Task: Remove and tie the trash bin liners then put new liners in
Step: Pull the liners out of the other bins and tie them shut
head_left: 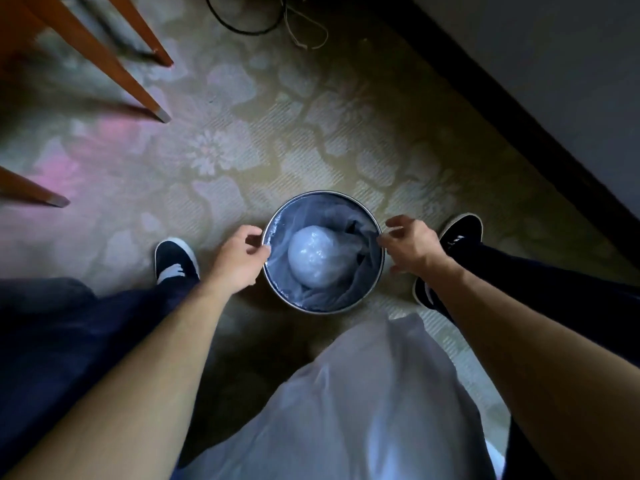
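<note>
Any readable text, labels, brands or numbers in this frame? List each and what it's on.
None readable.
A small white mark on the right shoe: too blurred to read.
No print visible on the bin, its liner, the wrapped bundle inside it, or the white bag in front.

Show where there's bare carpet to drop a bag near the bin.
Free carpet lies beyond the bin, between the chair legs and the wall base, short of the cables. Crowded: both flanks of the bin, taken by the left hand, right hand and shoes; the white bag hangs nearside.
</note>
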`<act>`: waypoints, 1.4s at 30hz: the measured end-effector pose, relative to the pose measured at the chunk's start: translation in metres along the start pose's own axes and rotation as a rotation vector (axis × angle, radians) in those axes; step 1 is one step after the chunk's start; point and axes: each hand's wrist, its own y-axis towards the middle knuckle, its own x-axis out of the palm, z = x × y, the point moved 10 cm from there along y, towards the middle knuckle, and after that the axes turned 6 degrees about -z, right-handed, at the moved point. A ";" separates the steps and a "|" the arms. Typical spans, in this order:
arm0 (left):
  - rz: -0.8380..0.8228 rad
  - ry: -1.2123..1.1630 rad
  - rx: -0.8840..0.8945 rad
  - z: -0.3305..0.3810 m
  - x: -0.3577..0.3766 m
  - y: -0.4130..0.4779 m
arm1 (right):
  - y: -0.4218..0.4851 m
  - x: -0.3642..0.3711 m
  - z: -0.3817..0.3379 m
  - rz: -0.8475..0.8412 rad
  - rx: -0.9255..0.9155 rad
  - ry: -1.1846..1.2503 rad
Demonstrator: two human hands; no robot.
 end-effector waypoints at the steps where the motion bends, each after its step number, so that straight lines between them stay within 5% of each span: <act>1: -0.027 -0.072 -0.004 -0.001 0.005 0.007 | 0.005 0.006 0.001 -0.012 -0.007 0.033; 12: -0.131 -0.175 -0.020 -0.017 0.016 0.033 | 0.021 0.029 0.020 -0.098 -0.078 0.095; 26: -0.144 -0.200 -0.005 0.014 0.000 0.003 | -0.026 0.009 -0.044 -0.081 -0.173 -0.031; 36: -0.039 -0.130 0.134 0.052 -0.044 -0.083 | -0.101 -0.022 -0.095 -0.147 -0.259 -0.085; 42: 0.102 -0.057 0.252 0.092 -0.088 -0.143 | -0.168 -0.062 -0.138 0.027 -0.350 -0.171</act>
